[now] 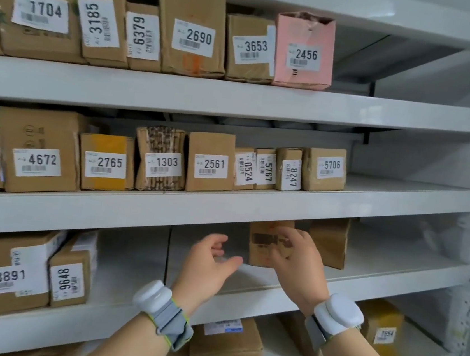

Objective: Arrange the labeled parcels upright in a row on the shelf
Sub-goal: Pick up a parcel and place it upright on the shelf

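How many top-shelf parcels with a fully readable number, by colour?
Brown parcels: 5
Pink parcel: 1
Total: 6

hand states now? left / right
Left hand: open, empty, just left of the parcel.
Right hand: on the parcel's front, fingers around it, holding it upright.

Pale grey metal shelving (236, 102), perhaps evenly lit
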